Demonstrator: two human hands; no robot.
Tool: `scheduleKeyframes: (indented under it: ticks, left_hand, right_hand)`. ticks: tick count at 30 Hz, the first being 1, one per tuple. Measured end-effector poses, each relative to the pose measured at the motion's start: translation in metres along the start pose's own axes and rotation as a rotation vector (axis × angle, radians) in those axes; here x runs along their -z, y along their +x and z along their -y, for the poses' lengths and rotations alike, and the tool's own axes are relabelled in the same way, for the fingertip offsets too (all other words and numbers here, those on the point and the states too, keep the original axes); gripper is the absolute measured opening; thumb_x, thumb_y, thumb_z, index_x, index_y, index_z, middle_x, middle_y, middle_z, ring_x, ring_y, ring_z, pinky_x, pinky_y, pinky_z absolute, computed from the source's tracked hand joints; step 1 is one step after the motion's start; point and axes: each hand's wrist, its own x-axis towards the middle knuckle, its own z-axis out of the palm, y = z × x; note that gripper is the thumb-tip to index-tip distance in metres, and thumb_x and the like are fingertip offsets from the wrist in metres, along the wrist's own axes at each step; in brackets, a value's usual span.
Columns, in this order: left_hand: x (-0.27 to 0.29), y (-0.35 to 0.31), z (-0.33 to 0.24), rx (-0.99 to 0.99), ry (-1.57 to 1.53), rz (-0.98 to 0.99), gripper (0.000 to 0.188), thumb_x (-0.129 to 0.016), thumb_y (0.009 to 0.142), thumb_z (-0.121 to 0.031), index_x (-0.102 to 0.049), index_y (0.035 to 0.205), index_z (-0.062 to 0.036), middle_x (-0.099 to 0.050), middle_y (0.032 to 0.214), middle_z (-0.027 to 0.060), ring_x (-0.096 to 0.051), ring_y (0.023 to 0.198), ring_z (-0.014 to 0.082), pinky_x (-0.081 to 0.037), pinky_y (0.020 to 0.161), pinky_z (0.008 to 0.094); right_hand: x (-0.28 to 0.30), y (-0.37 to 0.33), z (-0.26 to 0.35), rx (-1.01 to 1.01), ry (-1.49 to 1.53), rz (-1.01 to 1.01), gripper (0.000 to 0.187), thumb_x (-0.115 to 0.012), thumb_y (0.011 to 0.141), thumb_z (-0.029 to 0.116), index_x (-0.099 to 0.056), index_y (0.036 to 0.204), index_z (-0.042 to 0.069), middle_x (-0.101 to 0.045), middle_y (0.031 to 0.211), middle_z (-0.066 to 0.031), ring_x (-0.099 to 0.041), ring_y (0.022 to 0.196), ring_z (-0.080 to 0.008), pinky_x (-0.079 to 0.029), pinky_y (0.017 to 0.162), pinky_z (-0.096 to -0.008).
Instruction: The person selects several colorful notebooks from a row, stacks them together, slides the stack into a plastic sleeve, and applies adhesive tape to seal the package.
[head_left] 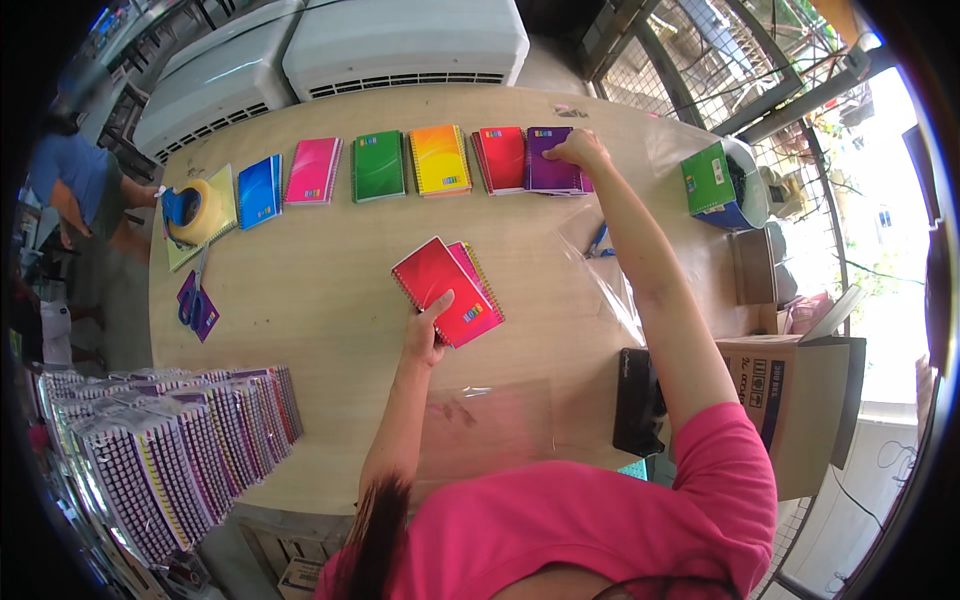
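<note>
My left hand point(428, 335) grips a small fanned bunch of spiral notebooks over the middle of the table. A red notebook point(440, 285) is on top, and a pink notebook point(466, 262) shows beneath its right edge. At the far side, my right hand point(578, 150) pinches the upper right part of a purple notebook point(545, 170) lying on its pile. Left of that pile, a row runs along the table: red notebooks point(500, 160), yellow notebooks point(438, 160), green notebooks point(378, 167), pink notebooks point(313, 170) and blue notebooks point(260, 192).
Tape rolls point(200, 212) rest on a yellow notebook, with scissors point(192, 298) nearby. Wrapped notebook stacks point(180, 450) fill the near left. Blue-handled pliers point(598, 242), a black case point(636, 400), a bin point(745, 185) and a cardboard box point(800, 400) are at right. Someone point(75, 185) is at far left.
</note>
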Motion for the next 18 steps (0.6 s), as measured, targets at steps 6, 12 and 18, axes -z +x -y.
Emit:
scheduleKeyframes:
  ticks: [6,12,18]
  left_hand:
    - [-0.006,-0.001,-0.001,-0.006,0.000,0.026,0.043,-0.074,0.085,-0.014,-0.054,0.122,-0.0053,-0.064,0.109,0.0081,-0.067,0.095,0.0191,-0.059,0.076,0.0343]
    - [0.002,0.003,-0.001,-0.020,-0.016,0.016,0.044,-0.074,0.085,-0.014,-0.054,0.123,-0.0049,-0.064,0.111,0.0091,-0.067,0.097,0.0201,-0.059,0.078,0.0350]
    - [0.005,0.002,0.000,-0.058,-0.045,0.005,0.042,-0.074,0.085,-0.012,-0.055,0.123,-0.0047,-0.065,0.111,0.0098,-0.067,0.097,0.0207,-0.059,0.080,0.0364]
  right_hand:
    - [-0.015,0.008,-0.005,-0.079,0.043,-0.076,0.107,-0.086,0.064,0.054,-0.041,0.141,-0.005,-0.050,0.142,-0.0140,-0.048,0.131,-0.0338,-0.046,0.104,-0.0399]
    - [-0.018,0.004,0.008,-0.112,-0.061,-0.098,0.107,-0.088,0.065,0.049,-0.038,0.141,-0.006,-0.053,0.139,-0.0139,-0.050,0.130,-0.0322,-0.046,0.103,-0.0387]
    - [-0.032,-0.002,0.000,-0.080,0.230,-0.142,0.066,-0.091,0.062,0.040,-0.069,0.110,0.001,-0.069,0.116,-0.0121,-0.066,0.107,-0.0252,-0.054,0.089,-0.0359]
